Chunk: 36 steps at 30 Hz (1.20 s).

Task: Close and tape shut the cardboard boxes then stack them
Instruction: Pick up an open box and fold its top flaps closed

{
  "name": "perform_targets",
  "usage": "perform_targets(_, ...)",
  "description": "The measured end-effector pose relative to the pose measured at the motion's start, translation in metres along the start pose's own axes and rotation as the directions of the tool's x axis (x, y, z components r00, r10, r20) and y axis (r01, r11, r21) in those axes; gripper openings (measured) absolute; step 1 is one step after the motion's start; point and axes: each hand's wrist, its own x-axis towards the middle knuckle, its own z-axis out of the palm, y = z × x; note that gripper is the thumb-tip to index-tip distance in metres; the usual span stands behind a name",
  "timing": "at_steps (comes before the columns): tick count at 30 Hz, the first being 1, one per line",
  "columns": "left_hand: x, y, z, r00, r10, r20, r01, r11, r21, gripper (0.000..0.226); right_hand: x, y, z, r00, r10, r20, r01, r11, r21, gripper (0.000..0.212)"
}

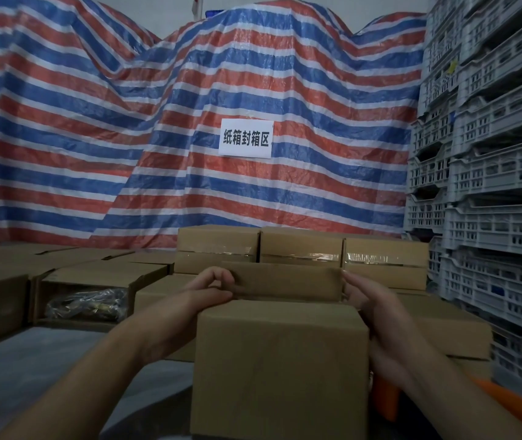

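Cardboard box (280, 369), plain brown, far flap (282, 281) upright (untaped)

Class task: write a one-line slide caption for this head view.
Both hands, left and right, fold the far flap of an untaped cardboard box.

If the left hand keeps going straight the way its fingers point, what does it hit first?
The left hand points right, across the box in front, and its fingers already touch the raised far flap. Going on, it would push that flap's left edge first; the right hand lies beyond, though depth is unclear.
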Motion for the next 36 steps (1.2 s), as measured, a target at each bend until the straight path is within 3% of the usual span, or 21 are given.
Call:
perform_targets(5, 0.000, -0.001, 0.000, 0.997, 0.066, -0.040, -0.068, 0.997, -0.046, 0.024, -0.002, -0.002, 0.000, 0.998, 0.009, 0.066, 0.002, 0.985, -0.175, 0.066)
perform_targets(10, 0.001, -0.001, -0.001, 0.992, 0.103, -0.077, -0.105, 0.994, -0.017, 0.068, -0.002, -0.003, 0.002, 0.997, -0.021, 0.079, 0.035, 0.983, -0.182, 0.058)
perform_targets(12, 0.002, -0.002, 0.000, 0.992, 0.100, -0.082, -0.102, 0.995, -0.010, 0.074, -0.002, -0.003, 0.004, 0.996, -0.027, 0.084, 0.041, 0.985, -0.170, 0.057)
perform_targets(22, -0.001, -0.001, -0.001, 0.996, 0.061, -0.069, -0.053, 0.992, 0.111, 0.022, -0.003, -0.002, 0.003, 0.998, -0.049, 0.043, 0.055, 0.986, -0.160, 0.064)
perform_targets(31, -0.002, 0.002, -0.003, 0.995, 0.038, -0.096, -0.012, 0.965, 0.261, 0.035, -0.007, -0.002, 0.006, 0.997, -0.044, 0.058, 0.057, 0.972, -0.229, 0.056)
perform_targets(36, -0.002, 0.001, -0.005, 0.995, 0.048, -0.086, -0.022, 0.961, 0.275, 0.029, -0.004, 0.000, 0.013, 0.998, -0.002, -0.070, -0.009, 0.989, -0.148, 0.026)
